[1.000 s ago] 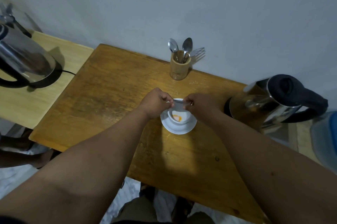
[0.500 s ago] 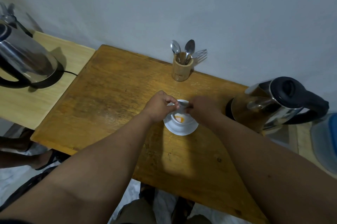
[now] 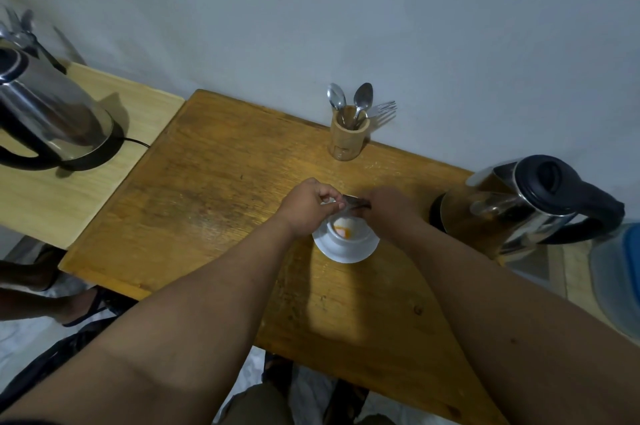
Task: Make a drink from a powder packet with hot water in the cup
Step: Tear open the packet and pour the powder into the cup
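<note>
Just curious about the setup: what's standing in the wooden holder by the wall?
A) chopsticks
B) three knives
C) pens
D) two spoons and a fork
D: the wooden holder by the wall holds two spoons bowl-up and a fork leaning right.

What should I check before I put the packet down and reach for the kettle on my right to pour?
1. Powder in the cup: ok, orange powder lies at the bottom.
2. Packet emptied: cannot tell, both hands, left hand and right hand, pinch it above the cup.
3. Cup seated on the saucer: ok, it stands centred on it.
4. Kettle on the right ready: handle faces away from the cup, lid shut; water level cannot tell.
5. Spoon for stirring: ok, spoons stand in the wooden holder by the wall.
6. Path to that kettle: ok, nothing lies between it and the saucer.
</note>
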